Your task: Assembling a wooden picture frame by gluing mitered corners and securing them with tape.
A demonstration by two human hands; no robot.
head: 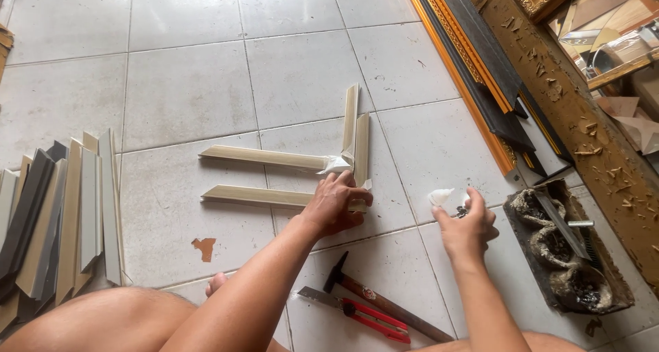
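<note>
Pressing down on the corner of the nearer L-shaped frame corner [285, 198], the left hand [336, 204] lay flat with its fingers spread over the joint, where a long pale moulding strip met a short upright one. That long strip ran left to right across the white tiled floor [185, 84], its far end pointing away toward the left, so the joint sat directly under the left hand and a little to the left of the right hand [469, 225]. The right hand was curled closed around a small dark tool, which I could not identify, with a wad of white material [440, 196] at its fingertips. It hovered just beside the joint, apart from the wood. A second frame corner [288, 156] lay parallel just beyond the first, its own joint wrapped in white tape or paper and nearly touching the left fingertips. The left hand was plainly the nearer one to both pieces. Near the knees lay a hammer [384, 305] and a red-handled cutter [360, 314], side by side. To the right stood a grimy dark tray [604, 294] holding clumped contents and a metal blade. A stack of grey and tan moulding offcuts [58, 215] lay well apart on the left.
</note>
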